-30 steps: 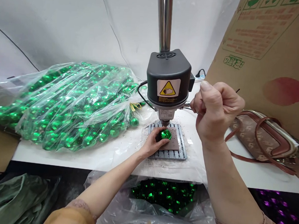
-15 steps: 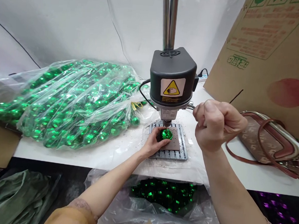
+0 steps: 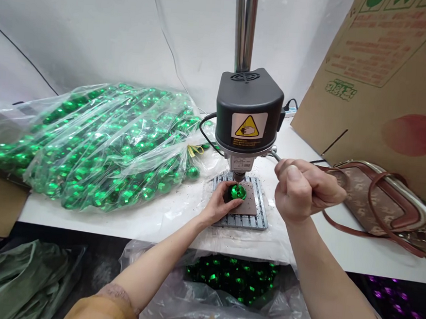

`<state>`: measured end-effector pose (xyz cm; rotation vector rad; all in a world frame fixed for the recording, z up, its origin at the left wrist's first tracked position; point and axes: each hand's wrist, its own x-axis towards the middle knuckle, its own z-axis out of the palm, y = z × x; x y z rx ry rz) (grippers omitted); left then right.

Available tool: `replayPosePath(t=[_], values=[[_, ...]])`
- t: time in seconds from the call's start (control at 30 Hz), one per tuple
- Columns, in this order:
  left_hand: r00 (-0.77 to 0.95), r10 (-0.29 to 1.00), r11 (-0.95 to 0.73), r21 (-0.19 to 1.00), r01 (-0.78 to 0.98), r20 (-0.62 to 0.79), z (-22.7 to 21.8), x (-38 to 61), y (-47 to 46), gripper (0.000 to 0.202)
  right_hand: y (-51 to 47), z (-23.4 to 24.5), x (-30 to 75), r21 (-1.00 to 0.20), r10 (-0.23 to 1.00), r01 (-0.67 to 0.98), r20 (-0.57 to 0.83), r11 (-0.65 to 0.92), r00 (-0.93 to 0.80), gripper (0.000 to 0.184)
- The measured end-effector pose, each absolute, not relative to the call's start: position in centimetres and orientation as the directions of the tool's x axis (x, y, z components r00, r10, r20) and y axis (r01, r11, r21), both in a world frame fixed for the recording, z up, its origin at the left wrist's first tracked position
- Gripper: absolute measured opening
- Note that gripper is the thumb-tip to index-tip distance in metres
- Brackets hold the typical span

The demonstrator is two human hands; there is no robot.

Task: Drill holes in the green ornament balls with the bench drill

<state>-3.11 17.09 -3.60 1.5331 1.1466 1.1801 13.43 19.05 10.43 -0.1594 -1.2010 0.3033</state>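
Note:
My left hand (image 3: 220, 202) curls its thumb and fingers around a shiny green ball (image 3: 238, 192). The ball rests on a flat brownish board (image 3: 248, 205), which lies on the slotted metal base (image 3: 259, 221) of a small drill press. Right above the ball is the chuck (image 3: 238, 176) of the drill press (image 3: 251, 108), its black housing marked with a yellow warning label. My right hand (image 3: 308, 188) is closed in a fist around the end of the press's metal lever (image 3: 276, 155); the lever's grip is hidden by my fingers.
A large clear bag (image 3: 119, 148) of green balls lies left on the white table (image 3: 157, 228). Below the table edge is an open plastic bag (image 3: 234, 277) with more green balls. A handbag (image 3: 388, 201) and a big cardboard box (image 3: 392, 94) stand right; purple balls (image 3: 396, 303) lie lower right.
My right hand has dropped slightly with the lever. The lever shows a little more beside the housing. My left hand keeps the green ball in the same place.

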Motion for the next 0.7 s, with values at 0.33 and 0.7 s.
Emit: replayPosePath(t=[0.33, 0.7], values=[[0.121, 0.972, -0.219, 0.96, 0.176, 0.2, -3.3, -2.9, 16.9, 0.052, 18.9, 9.9, 13.3, -0.226, 0.264, -0.154, 0.914, 0.962, 0.308, 0.044], [0.116, 0.973, -0.219, 0.961, 0.167, 0.201, -3.4, -3.0, 17.0, 0.054, 18.9, 8.7, 13.5, -0.211, 0.246, -0.144, 0.924, 0.967, 0.292, 0.042]])
